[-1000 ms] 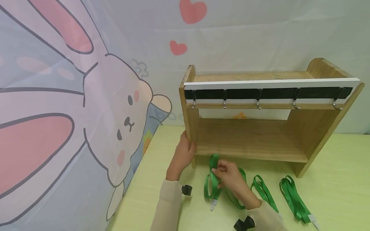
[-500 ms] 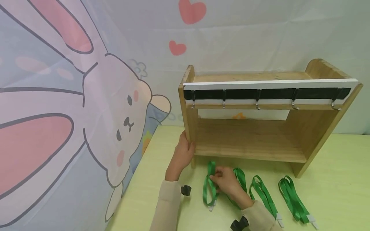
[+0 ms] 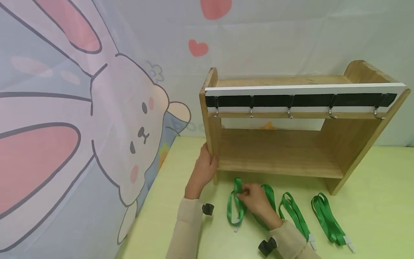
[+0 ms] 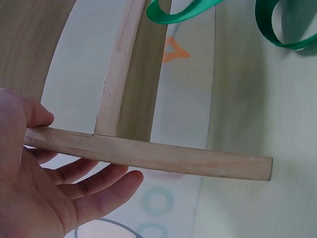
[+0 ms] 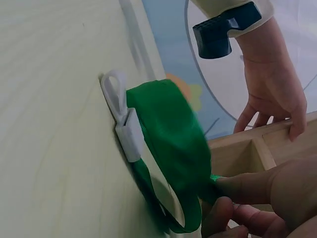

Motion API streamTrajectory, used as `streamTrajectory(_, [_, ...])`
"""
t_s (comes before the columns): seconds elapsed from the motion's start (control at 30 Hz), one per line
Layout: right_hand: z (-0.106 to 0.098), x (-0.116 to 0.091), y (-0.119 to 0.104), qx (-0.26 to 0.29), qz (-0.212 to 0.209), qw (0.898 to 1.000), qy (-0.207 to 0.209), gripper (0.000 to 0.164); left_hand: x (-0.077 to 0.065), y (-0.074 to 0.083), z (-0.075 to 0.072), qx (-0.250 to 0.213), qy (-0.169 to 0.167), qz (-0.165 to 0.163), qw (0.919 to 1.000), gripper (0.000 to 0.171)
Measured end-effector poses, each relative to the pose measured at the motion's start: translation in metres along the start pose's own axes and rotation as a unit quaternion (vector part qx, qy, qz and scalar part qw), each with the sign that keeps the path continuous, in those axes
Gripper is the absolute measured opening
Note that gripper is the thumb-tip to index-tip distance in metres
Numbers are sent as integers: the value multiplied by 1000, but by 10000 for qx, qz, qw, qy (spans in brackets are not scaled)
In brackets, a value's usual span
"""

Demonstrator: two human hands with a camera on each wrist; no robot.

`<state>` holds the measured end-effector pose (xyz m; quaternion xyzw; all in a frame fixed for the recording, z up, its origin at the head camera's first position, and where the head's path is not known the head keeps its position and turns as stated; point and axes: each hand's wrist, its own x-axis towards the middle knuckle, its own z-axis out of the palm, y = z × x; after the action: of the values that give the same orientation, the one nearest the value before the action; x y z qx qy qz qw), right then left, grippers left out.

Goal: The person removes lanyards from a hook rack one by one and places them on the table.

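My left hand (image 3: pixel 203 169) grips the left side panel of a wooden shelf (image 3: pixel 275 153). In the left wrist view its thumb lies on one side of the panel (image 4: pixel 198 157) and the fingers on the other. My right hand (image 3: pixel 257 199) pinches a green lanyard (image 3: pixel 238 185) between thumb and fingertips, in front of the shelf's lower left corner. Up close in the right wrist view, the looped green strap (image 5: pixel 168 134) stands up from the table, its white plastic clip (image 5: pixel 130 136) near the surface. Part of the strap is hidden behind the fingers.
Beside and right of my right hand lie more green lanyards (image 3: pixel 269 194), (image 3: pixel 295 216), (image 3: pixel 330 223) on the pale table (image 3: pixel 381 201). Several metal hooks (image 3: pixel 290 112) line a black strip (image 3: pixel 271 101) along the shelf's front. A printed rabbit backdrop (image 3: pixel 129 108) stands left and behind.
My right hand has drawn the lanyard slightly down and left, and its loop sits lower than a second ago. The left hand keeps its hold on the shelf; the head view has tilted slightly.
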<state>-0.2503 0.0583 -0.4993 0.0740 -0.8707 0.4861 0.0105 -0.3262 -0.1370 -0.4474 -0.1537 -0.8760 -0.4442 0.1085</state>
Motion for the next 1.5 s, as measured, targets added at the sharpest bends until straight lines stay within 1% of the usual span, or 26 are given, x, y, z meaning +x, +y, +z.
streamTrajectory(0.13, [0,0,0,-80,66,9999,-2,8,0,-2,0,-5,5,-31,10000,65])
streamTrajectory(0.23, [2,0,-1,-14,109,9999,1,8,-1,-3,-1,16,28,-25,10000,65])
streamTrajectory(0.27, [2,0,0,26,123,9999,-25,12,-2,-4,-1,4,44,-17,10000,65])
streamTrajectory(0.37, [4,1,1,97,138,9998,-108,33,-3,-5,-2,-9,47,26,10000,64])
streamTrajectory(0.4, [4,1,2,79,121,9998,-134,37,-3,-5,-2,-16,37,26,10000,64])
streamTrajectory(0.47, [5,0,4,16,76,9999,-144,40,-4,-6,-1,-39,23,29,10000,64])
streamTrajectory(0.63, [6,-2,5,-166,-92,9997,-136,36,-5,-7,-1,12,33,6,10000,64])
streamTrajectory(0.83, [7,-3,2,-291,-70,9995,-76,6,-4,-7,-2,63,44,23,10000,65])
streamTrajectory(0.87, [7,-4,1,-285,-56,9996,-70,4,-4,-7,-3,54,43,21,10000,65])
streamTrajectory(1.07, [0,-2,-4,-128,-57,9997,-194,11,-5,-8,-5,-36,38,-39,10000,65])
streamTrajectory(1.17, [-5,0,-9,-112,-22,9996,-245,15,-5,-9,-6,-26,49,-6,10000,65])
streamTrajectory(1.23, [-9,0,-13,-142,-11,9996,-244,16,-4,-9,-7,1,85,71,9999,64])
streamTrajectory(1.4, [-21,-1,-22,-258,-58,9996,-93,18,-4,-11,-8,176,235,316,9991,67])
streamTrajectory(1.5, [-30,-1,-27,-270,-134,9995,7,17,-6,-10,-11,284,337,334,9985,71])
